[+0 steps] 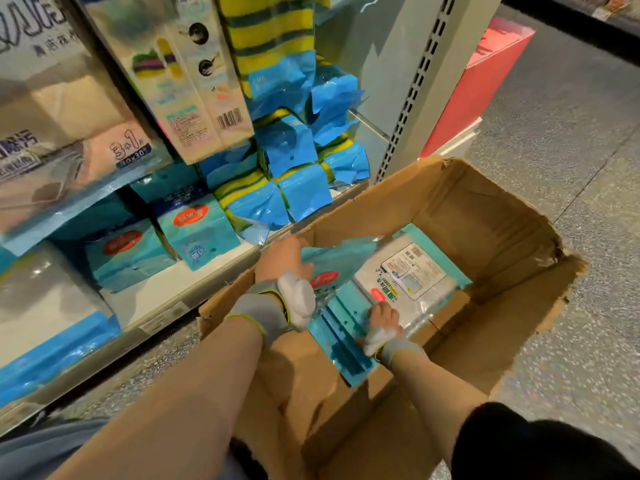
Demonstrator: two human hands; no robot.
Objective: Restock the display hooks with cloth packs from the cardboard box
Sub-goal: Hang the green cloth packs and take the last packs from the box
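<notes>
I have both hands down in the box (pixel 485 216). My left hand (pixel 284 261) grips the top edge of a teal pack (pixel 332 261), lifting it. My right hand (pixel 382 322) is closed on the stack of packs (pixel 405 275) lying flat on the box floor, just beside the shelf (pixel 194 292).

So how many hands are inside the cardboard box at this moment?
2. The left hand is at the box's near-shelf side, on a teal cloth pack. The right hand presses on the stacked packs in the middle.
</notes>
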